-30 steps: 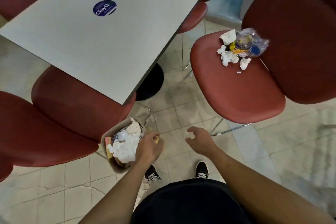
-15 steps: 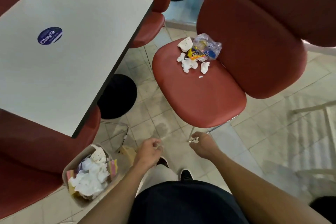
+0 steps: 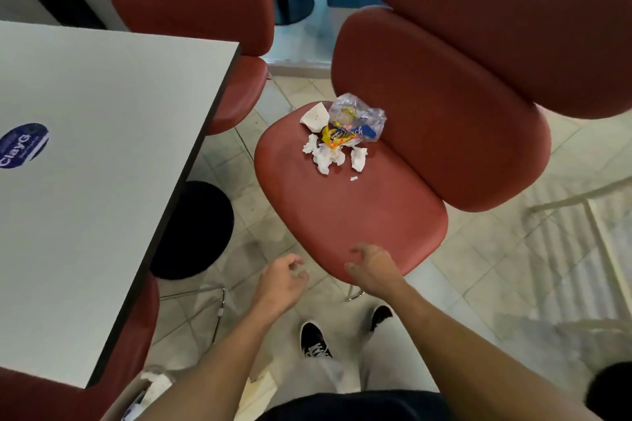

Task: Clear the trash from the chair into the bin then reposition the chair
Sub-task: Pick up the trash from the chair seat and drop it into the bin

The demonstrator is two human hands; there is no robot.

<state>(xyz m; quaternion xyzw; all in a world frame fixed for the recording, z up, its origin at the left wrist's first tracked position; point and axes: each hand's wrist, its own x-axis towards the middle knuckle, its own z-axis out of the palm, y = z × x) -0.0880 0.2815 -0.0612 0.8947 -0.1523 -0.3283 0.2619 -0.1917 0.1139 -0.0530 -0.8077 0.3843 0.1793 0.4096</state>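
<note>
Both hands are empty, fingers loosely curled: the right hand over the near edge of the red padded chair, the left hand beside it. The crumpled white napkins and clear plastic wrapper lie well beyond the right hand (by the backrest).

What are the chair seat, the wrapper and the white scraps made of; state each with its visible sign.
Chair seat: smooth red vinyl or leatherette, probably; faint sheen, padded rounded edge.
Wrapper: thin clear plastic film, crinkled and glossy, with printed colours.
White scraps: matte, crumpled tissue or paper napkin, seemingly.
</note>
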